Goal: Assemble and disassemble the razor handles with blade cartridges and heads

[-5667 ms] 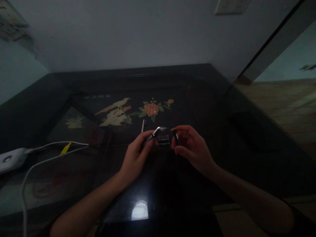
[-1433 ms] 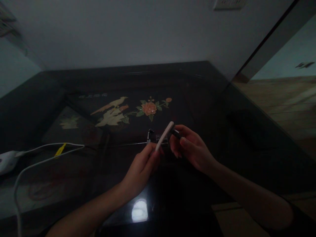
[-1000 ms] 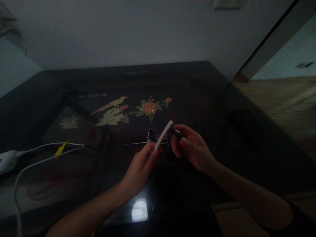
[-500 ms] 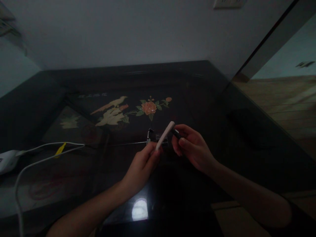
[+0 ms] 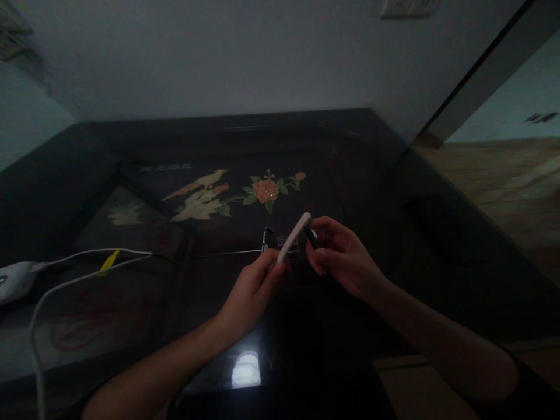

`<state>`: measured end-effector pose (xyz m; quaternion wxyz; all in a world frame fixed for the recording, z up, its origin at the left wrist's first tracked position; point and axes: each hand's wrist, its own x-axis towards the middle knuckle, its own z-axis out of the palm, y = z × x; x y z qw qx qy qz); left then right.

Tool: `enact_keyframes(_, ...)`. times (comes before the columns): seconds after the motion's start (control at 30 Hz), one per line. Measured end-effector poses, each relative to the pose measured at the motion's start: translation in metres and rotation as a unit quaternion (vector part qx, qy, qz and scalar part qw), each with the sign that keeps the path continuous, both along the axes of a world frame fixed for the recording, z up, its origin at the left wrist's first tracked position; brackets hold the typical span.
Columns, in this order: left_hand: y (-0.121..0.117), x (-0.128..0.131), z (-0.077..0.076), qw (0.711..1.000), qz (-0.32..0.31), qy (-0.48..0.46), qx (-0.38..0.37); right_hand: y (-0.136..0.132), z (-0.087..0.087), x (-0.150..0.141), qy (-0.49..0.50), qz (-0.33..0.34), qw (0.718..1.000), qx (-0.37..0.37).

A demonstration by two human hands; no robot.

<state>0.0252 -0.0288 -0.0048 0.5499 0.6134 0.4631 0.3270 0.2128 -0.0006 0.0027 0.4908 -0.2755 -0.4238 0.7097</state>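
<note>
Stick [image 5: 293, 238], white and slim, slanted above the table [image 5: 359, 157], its lower end clamped in my left grip [image 5: 256, 286]. My right grip [image 5: 345, 259] pinched a short dark piece [image 5: 312, 238] beside the stick's top; whether the two touched, I could not tell. A black-and-silver object [image 5: 265, 238] showed just beyond my left grip, and a white cable [image 5: 35, 350] lay far left.

a home, it seems: flower-decorated dark table [image 5: 350, 169], wood-plank floor [image 5: 503, 181], wall socket [image 5: 409, 7].
</note>
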Motion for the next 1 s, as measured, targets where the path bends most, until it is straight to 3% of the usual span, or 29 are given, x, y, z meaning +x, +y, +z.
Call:
enact_keyframes(0.53, -0.0033, -0.0017, -0.0043, 0.999, -0.032, 0.006, 0.021, 0.0016, 0.0012, 0.0008, 0.006, -0.009, 1.000, -0.005)
enact_keyframes(0.83, 0.0003, -0.0001, -0.0010, 1.000, 0.001, 0.015, 0.012, 0.0025, -0.0017, 0.0012, 0.011, -0.012, 1.000, 0.000)
enact_keyframes(1.0, -0.0056, 0.0012, -0.0002, 0.999, -0.041, 0.018, 0.021, 0.0036, 0.0019, 0.0015, -0.011, -0.028, 0.999, -0.025)
